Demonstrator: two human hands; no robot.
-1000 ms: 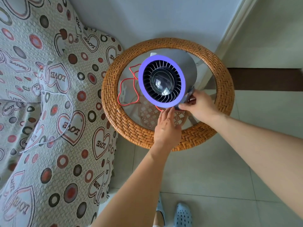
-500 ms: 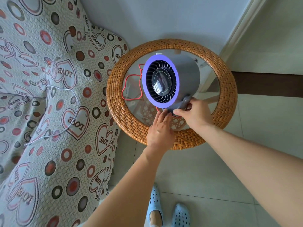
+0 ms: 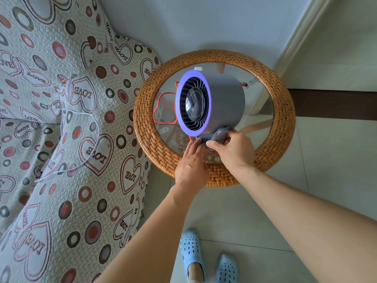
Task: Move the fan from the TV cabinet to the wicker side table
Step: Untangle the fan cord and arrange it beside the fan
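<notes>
Hands first: your right hand (image 3: 232, 152) grips the stand of the fan (image 3: 210, 103), and your left hand (image 3: 190, 164) lays straight fingers on its base, probably steadying it. It sits on the surface of the wicker side table (image 3: 281, 123), facing the sofa (image 3: 61, 119).

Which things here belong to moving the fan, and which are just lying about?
Part of the job: fan, held at its stand by the right hand, left hand touching its base; wicker side table under it.
Lying about: white cable on the patterned sofa cover; red cord by the fan, perhaps the fan's own.
</notes>
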